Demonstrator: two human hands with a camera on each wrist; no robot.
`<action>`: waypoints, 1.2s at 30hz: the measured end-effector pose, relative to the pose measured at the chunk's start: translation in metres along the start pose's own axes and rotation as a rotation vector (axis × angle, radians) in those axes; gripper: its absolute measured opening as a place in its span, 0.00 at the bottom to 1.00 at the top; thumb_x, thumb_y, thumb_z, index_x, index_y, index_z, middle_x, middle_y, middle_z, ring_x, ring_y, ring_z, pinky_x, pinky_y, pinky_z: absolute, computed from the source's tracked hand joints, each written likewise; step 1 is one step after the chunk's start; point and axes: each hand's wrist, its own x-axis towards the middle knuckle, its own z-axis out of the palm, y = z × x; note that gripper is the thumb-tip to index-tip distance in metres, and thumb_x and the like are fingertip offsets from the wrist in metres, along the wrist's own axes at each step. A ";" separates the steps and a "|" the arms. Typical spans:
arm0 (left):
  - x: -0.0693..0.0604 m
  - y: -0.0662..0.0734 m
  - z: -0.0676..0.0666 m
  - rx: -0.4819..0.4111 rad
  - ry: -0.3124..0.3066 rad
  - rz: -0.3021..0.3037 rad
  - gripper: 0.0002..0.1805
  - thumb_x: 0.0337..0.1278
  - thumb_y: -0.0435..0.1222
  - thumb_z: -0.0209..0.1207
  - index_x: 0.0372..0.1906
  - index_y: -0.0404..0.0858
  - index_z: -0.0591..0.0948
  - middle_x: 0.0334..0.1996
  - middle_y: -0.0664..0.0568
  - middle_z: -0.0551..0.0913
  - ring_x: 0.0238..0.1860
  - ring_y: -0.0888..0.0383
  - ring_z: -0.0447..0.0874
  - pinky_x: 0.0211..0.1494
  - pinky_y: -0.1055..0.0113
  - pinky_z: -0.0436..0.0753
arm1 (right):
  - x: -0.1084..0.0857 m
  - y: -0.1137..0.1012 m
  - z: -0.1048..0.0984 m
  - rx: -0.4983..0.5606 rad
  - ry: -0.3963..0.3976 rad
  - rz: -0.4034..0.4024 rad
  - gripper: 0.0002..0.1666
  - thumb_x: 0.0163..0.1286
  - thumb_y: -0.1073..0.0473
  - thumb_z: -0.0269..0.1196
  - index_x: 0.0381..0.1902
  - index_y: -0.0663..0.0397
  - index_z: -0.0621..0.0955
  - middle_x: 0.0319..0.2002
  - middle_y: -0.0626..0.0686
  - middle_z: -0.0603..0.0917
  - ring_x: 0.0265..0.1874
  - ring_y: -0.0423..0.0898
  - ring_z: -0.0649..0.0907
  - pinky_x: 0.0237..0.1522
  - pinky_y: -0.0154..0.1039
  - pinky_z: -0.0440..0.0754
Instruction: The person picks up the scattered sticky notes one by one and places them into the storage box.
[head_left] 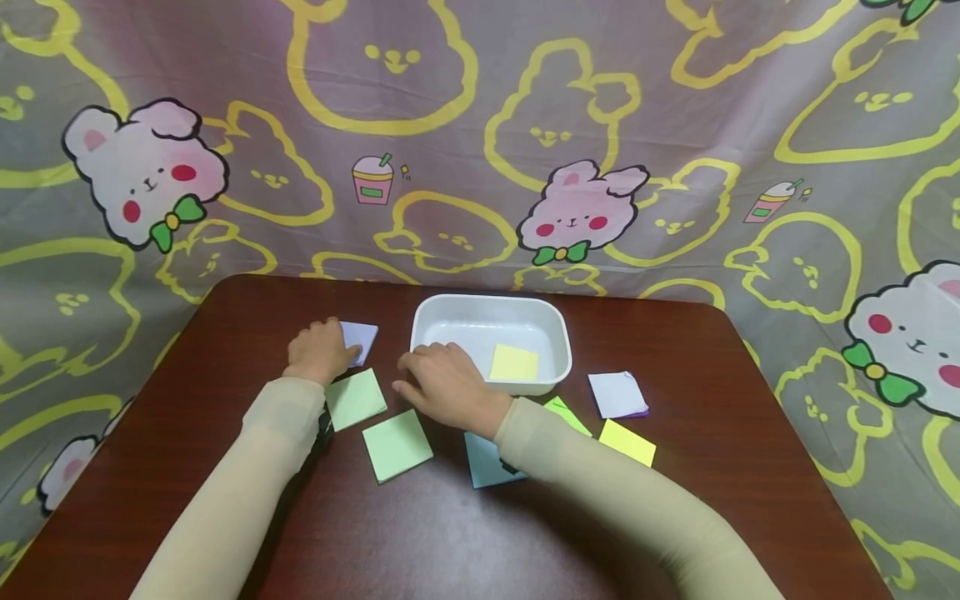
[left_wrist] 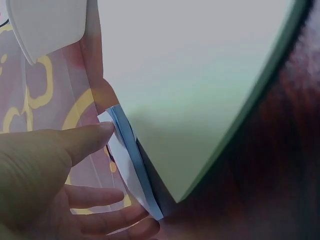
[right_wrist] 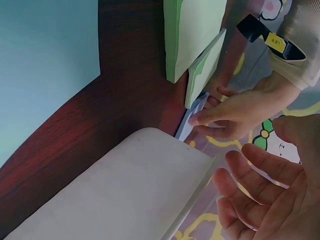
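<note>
My left hand (head_left: 321,350) is at the back left of the table, with thumb and fingers spanning a lavender-blue sticky note pad (head_left: 362,337). In the left wrist view the thumb touches one end of this pad (left_wrist: 131,160) and the fingertips reach its other end. Over the front left rim of a white tray (head_left: 551,387) hovers my right hand (head_left: 450,385), its fingers loosely bent and holding nothing. Inside the tray lies a yellow sticky note pad (head_left: 513,362). Two light green pads, a rear one (head_left: 356,400) and a front one (head_left: 397,446), lie between me and the hands.
Under my right forearm a blue pad (head_left: 483,471) and a bright green pad (head_left: 567,414) are partly hidden. To the right are a yellow pad (head_left: 628,442) and a white pad with purple edge (head_left: 617,394). A patterned curtain (head_left: 450,167) hangs behind the table.
</note>
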 end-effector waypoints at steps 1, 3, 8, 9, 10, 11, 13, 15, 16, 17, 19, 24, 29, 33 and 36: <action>0.000 0.000 0.000 -0.001 0.001 0.001 0.37 0.68 0.48 0.59 0.64 0.19 0.68 0.57 0.21 0.75 0.57 0.26 0.76 0.52 0.35 0.79 | 0.000 0.000 0.000 -0.001 0.002 0.000 0.17 0.74 0.44 0.60 0.49 0.46 0.86 0.42 0.45 0.89 0.42 0.45 0.87 0.43 0.43 0.80; 0.001 0.000 0.001 -0.005 0.004 0.003 0.38 0.68 0.48 0.59 0.66 0.19 0.66 0.58 0.21 0.73 0.58 0.25 0.75 0.52 0.35 0.79 | 0.000 0.000 0.000 0.000 0.004 -0.001 0.17 0.74 0.44 0.60 0.49 0.47 0.86 0.42 0.45 0.89 0.42 0.45 0.87 0.43 0.43 0.80; 0.002 -0.001 0.004 -0.033 0.020 0.003 0.41 0.67 0.48 0.61 0.69 0.20 0.63 0.59 0.20 0.70 0.56 0.24 0.76 0.52 0.35 0.79 | 0.000 -0.001 0.002 0.002 -0.010 -0.005 0.18 0.74 0.44 0.60 0.50 0.47 0.85 0.43 0.45 0.89 0.42 0.46 0.87 0.43 0.43 0.81; 0.002 -0.001 0.004 -0.043 0.022 0.005 0.42 0.66 0.48 0.61 0.70 0.20 0.62 0.59 0.20 0.70 0.56 0.24 0.76 0.52 0.35 0.79 | 0.000 -0.001 0.002 0.002 -0.014 -0.005 0.18 0.74 0.44 0.60 0.50 0.47 0.85 0.43 0.45 0.89 0.42 0.46 0.87 0.43 0.43 0.81; 0.002 -0.002 0.004 -0.052 0.023 0.005 0.43 0.66 0.48 0.62 0.71 0.21 0.61 0.59 0.20 0.69 0.56 0.24 0.76 0.52 0.36 0.79 | 0.000 -0.001 0.002 -0.001 -0.014 -0.006 0.18 0.75 0.44 0.60 0.50 0.47 0.85 0.43 0.45 0.89 0.42 0.45 0.87 0.43 0.43 0.81; 0.003 -0.002 0.004 -0.062 0.026 0.006 0.43 0.66 0.47 0.62 0.72 0.21 0.60 0.59 0.20 0.68 0.55 0.24 0.76 0.52 0.36 0.79 | 0.000 -0.001 0.002 -0.004 -0.013 -0.006 0.18 0.74 0.44 0.60 0.50 0.47 0.85 0.43 0.45 0.89 0.42 0.45 0.87 0.43 0.43 0.81; 0.003 -0.002 0.004 -0.081 0.028 0.006 0.45 0.66 0.46 0.63 0.73 0.22 0.57 0.59 0.20 0.67 0.54 0.25 0.76 0.52 0.37 0.79 | 0.000 0.000 0.003 -0.009 -0.004 -0.008 0.17 0.74 0.44 0.60 0.50 0.47 0.85 0.42 0.45 0.89 0.41 0.45 0.87 0.43 0.43 0.80; 0.003 -0.001 0.004 -0.095 0.038 0.005 0.45 0.65 0.45 0.64 0.74 0.22 0.57 0.59 0.20 0.66 0.53 0.25 0.77 0.52 0.37 0.79 | 0.000 0.000 0.003 -0.012 0.008 -0.010 0.17 0.74 0.44 0.60 0.49 0.46 0.86 0.42 0.45 0.89 0.41 0.45 0.86 0.42 0.43 0.80; 0.003 0.000 0.004 -0.100 0.041 0.005 0.46 0.64 0.45 0.64 0.74 0.22 0.57 0.60 0.20 0.65 0.52 0.26 0.78 0.51 0.38 0.79 | 0.000 0.000 0.003 -0.014 0.012 -0.011 0.17 0.74 0.44 0.60 0.49 0.46 0.86 0.42 0.45 0.89 0.41 0.45 0.86 0.42 0.43 0.80; 0.003 0.000 0.003 -0.104 0.047 0.004 0.45 0.63 0.45 0.65 0.73 0.22 0.58 0.59 0.21 0.65 0.51 0.26 0.78 0.51 0.38 0.79 | 0.000 0.000 0.003 -0.015 0.016 -0.012 0.17 0.74 0.44 0.60 0.49 0.46 0.86 0.41 0.45 0.89 0.41 0.45 0.86 0.42 0.43 0.80; 0.003 0.000 0.002 -0.110 0.052 0.003 0.45 0.62 0.44 0.66 0.72 0.21 0.59 0.59 0.21 0.65 0.50 0.26 0.79 0.51 0.38 0.80 | 0.000 0.000 0.003 -0.018 0.019 -0.014 0.17 0.74 0.44 0.60 0.49 0.46 0.86 0.41 0.44 0.89 0.41 0.45 0.86 0.42 0.43 0.80; 0.004 -0.001 0.000 -0.111 0.058 0.020 0.43 0.60 0.44 0.67 0.68 0.20 0.63 0.57 0.20 0.71 0.53 0.27 0.78 0.52 0.39 0.80 | 0.001 0.001 0.002 -0.024 0.021 -0.017 0.17 0.74 0.44 0.60 0.49 0.46 0.86 0.41 0.44 0.89 0.40 0.45 0.86 0.41 0.42 0.80; 0.004 -0.002 -0.001 -0.113 0.089 0.046 0.36 0.62 0.42 0.66 0.65 0.21 0.68 0.52 0.23 0.80 0.51 0.29 0.82 0.48 0.40 0.81 | 0.002 0.001 0.000 -0.029 0.022 -0.023 0.17 0.74 0.44 0.60 0.49 0.46 0.85 0.41 0.45 0.88 0.40 0.45 0.86 0.41 0.42 0.80; 0.004 -0.003 -0.001 -0.128 0.133 0.060 0.25 0.68 0.35 0.57 0.63 0.23 0.70 0.51 0.23 0.80 0.49 0.28 0.82 0.47 0.38 0.80 | 0.003 0.000 -0.001 -0.031 0.019 -0.023 0.17 0.74 0.44 0.60 0.50 0.46 0.85 0.41 0.45 0.88 0.40 0.45 0.86 0.41 0.42 0.80; 0.005 -0.004 -0.001 -0.143 0.165 0.075 0.20 0.68 0.30 0.51 0.62 0.25 0.71 0.49 0.23 0.81 0.48 0.28 0.82 0.46 0.37 0.80 | 0.004 0.000 0.000 -0.032 0.019 -0.023 0.17 0.74 0.44 0.60 0.50 0.46 0.85 0.42 0.45 0.88 0.41 0.45 0.86 0.42 0.43 0.80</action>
